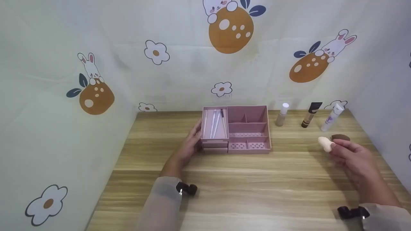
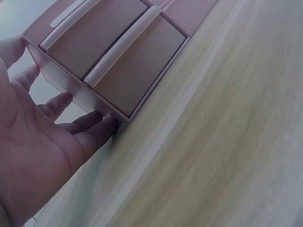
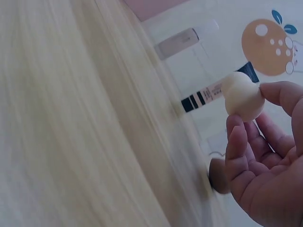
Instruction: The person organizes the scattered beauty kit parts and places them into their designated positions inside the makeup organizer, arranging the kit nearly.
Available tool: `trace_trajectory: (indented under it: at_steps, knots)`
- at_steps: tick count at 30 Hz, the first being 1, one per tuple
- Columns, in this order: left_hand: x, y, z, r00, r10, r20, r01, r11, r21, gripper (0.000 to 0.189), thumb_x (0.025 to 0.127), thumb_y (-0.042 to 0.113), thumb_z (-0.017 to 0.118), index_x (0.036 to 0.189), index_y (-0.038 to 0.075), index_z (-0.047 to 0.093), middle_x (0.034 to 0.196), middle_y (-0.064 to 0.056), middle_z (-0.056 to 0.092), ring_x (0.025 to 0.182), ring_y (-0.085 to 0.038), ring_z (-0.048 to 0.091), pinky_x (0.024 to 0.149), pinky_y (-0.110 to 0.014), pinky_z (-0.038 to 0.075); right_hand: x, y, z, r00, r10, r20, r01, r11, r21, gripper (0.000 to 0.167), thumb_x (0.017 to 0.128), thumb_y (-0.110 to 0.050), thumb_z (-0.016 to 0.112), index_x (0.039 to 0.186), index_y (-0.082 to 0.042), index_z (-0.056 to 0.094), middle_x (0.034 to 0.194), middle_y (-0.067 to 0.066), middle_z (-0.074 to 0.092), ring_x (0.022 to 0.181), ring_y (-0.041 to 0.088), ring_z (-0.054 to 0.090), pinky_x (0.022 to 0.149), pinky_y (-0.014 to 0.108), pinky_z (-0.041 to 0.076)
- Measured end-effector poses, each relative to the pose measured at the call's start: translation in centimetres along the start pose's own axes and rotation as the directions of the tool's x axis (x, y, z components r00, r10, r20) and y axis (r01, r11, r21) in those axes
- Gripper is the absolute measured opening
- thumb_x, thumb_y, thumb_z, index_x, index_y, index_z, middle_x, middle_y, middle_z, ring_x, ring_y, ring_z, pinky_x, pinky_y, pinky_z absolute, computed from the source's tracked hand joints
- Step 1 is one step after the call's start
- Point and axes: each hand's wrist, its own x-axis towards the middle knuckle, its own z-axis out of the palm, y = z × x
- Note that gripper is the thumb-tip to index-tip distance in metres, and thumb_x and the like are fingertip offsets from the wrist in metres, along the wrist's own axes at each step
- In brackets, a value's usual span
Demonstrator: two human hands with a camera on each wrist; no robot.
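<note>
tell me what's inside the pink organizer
The organizer has a few slim sticks in its top-left tray, one dark-ended. Its right-hand compartments show only dividers. The drawers below the tray are closed, hiding anything they might hold.

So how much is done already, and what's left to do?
Done, it seems: slim sticks lie in the top of the pink organizer. In hand: the right hand pinches a cream makeup sponge, while the left hand touches the organizer's side. Probably left: the white-capped bottle, black-topped tube, white tube and brown rounded item, all outside the organizer on the wood-grain table.
</note>
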Motion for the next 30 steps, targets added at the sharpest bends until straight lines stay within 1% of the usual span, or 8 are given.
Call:
trace_trajectory:
  at_steps: [3, 7, 10, 13, 17, 21, 26, 30]
  knots:
    - [0.1, -0.1, 0.0, 1.0, -0.002, -0.005, 0.002, 1.0, 0.001, 0.056, 0.113, 0.044, 0.045, 0.166, 0.05, 0.027, 0.181, 0.003, 0.016, 0.164, -0.035, 0.03, 0.133, -0.054, 0.029, -0.2, -0.2, 1.2, 0.999, -0.036, 0.021, 0.036, 0.999, -0.026, 0.016, 0.1, -0.007, 0.075, 0.109, -0.018, 0.083, 0.095, -0.006, 0.08, 0.08, 0.01, 0.075, 0.068, 0.025, 0.063]
    - [0.1, 0.0, 0.1, 1.0, 0.008, -0.004, -0.008, 1.0, -0.005, 0.057, 0.113, 0.044, 0.046, 0.167, 0.049, 0.027, 0.181, 0.003, 0.016, 0.165, -0.035, 0.028, 0.134, -0.054, 0.028, -0.2, -0.5, 2.7, 0.997, -0.073, 0.039, 0.078, 0.988, -0.13, 0.016, 0.099, -0.01, 0.077, 0.112, -0.019, 0.083, 0.1, -0.013, 0.077, 0.085, 0.007, 0.076, 0.074, 0.021, 0.064]
    - [0.1, 0.0, 0.1, 1.0, 0.013, 0.002, -0.013, 1.0, -0.01, 0.057, 0.114, 0.043, 0.045, 0.168, 0.047, 0.026, 0.181, 0.003, 0.016, 0.165, -0.034, 0.027, 0.134, -0.053, 0.028, -0.2, -0.6, 3.9, 0.993, -0.104, 0.058, 0.112, 0.978, -0.177, 0.017, 0.098, -0.012, 0.078, 0.114, -0.018, 0.082, 0.105, -0.013, 0.074, 0.087, 0.006, 0.075, 0.077, 0.02, 0.064]
    - [0.0, 0.1, 0.1, 1.0, 0.005, 0.0, -0.005, 1.0, -0.01, 0.057, 0.115, 0.041, 0.044, 0.168, 0.046, 0.026, 0.181, 0.003, 0.015, 0.165, -0.034, 0.027, 0.133, -0.053, 0.029, -0.1, -0.6, 5.3, 0.987, -0.136, 0.085, 0.151, 0.967, -0.204, 0.017, 0.099, -0.012, 0.078, 0.115, -0.016, 0.082, 0.109, -0.013, 0.071, 0.089, 0.006, 0.074, 0.078, 0.019, 0.064]
    - [0.0, 0.2, 0.2, 1.0, -0.01, -0.01, 0.01, 1.0, -0.011, 0.057, 0.115, 0.041, 0.043, 0.169, 0.045, 0.025, 0.181, 0.003, 0.015, 0.163, -0.035, 0.031, 0.132, -0.055, 0.032, 0.1, -0.6, 7.3, 0.98, -0.159, 0.122, 0.182, 0.96, -0.211, 0.018, 0.099, -0.012, 0.077, 0.117, -0.013, 0.081, 0.112, -0.013, 0.071, 0.091, 0.006, 0.074, 0.08, 0.021, 0.064]
    - [0.0, 0.1, 0.3, 1.0, -0.01, -0.007, 0.01, 1.0, -0.011, 0.056, 0.115, 0.041, 0.042, 0.168, 0.046, 0.025, 0.181, 0.003, 0.016, 0.164, -0.035, 0.03, 0.132, -0.055, 0.031, 0.3, -0.5, 9.2, 0.979, -0.149, 0.138, 0.177, 0.959, -0.221, 0.018, 0.099, -0.012, 0.077, 0.117, -0.013, 0.081, 0.111, -0.015, 0.072, 0.09, 0.007, 0.074, 0.081, 0.022, 0.065]
    - [0.0, 0.1, 0.3, 1.0, -0.008, -0.008, 0.008, 1.0, -0.009, 0.055, 0.115, 0.043, 0.042, 0.167, 0.049, 0.026, 0.18, 0.005, 0.017, 0.164, -0.034, 0.03, 0.132, -0.055, 0.032, 0.6, -0.3, 11.4, 0.982, -0.126, 0.142, 0.164, 0.941, -0.296, 0.023, 0.099, -0.015, 0.078, 0.122, -0.013, 0.079, 0.109, -0.016, 0.071, 0.09, 0.006, 0.073, 0.084, 0.023, 0.064]
    - [0.0, 0.1, 0.3, 1.0, -0.007, 0.0, 0.007, 1.0, -0.022, 0.056, 0.115, 0.042, 0.042, 0.168, 0.047, 0.025, 0.181, 0.004, 0.015, 0.164, -0.035, 0.03, 0.132, -0.055, 0.032, 0.9, -0.2, 13.1, 0.981, -0.116, 0.157, 0.161, 0.933, -0.322, 0.033, 0.099, -0.016, 0.079, 0.129, -0.005, 0.074, 0.109, -0.014, 0.072, 0.091, 0.007, 0.073, 0.084, 0.022, 0.064]
